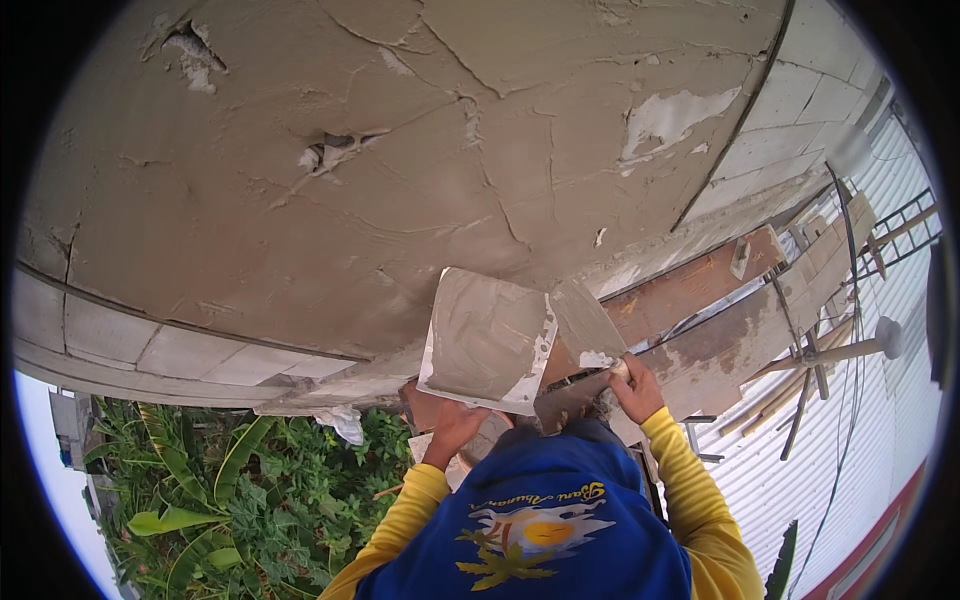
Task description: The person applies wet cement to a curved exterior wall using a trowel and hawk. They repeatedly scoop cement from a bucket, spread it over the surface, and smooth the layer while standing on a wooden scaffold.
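My left hand [455,430] is closed at the near edge of a white, square plasterer's hawk [488,345], with its fingers partly hidden beneath the board. Grey mortar is smeared across the hawk's face. In my right hand [637,390] is the handle of a plastering trowel [585,318], its flat blade coated with mortar and close beside the hawk's right edge. Both tools are held low in front of a wall [380,210] covered with grey-brown plaster. The plaster has ridges, ragged holes and a pale bare patch at the upper right.
Stained planks [720,345] of a scaffold stretch to the right, with a small tool [740,258] lying on them. Wooden poles [840,355] and a dark cable [850,230] stand beyond. Corrugated white roofing [790,490] lies below on the right, green plants [240,500] below on the left.
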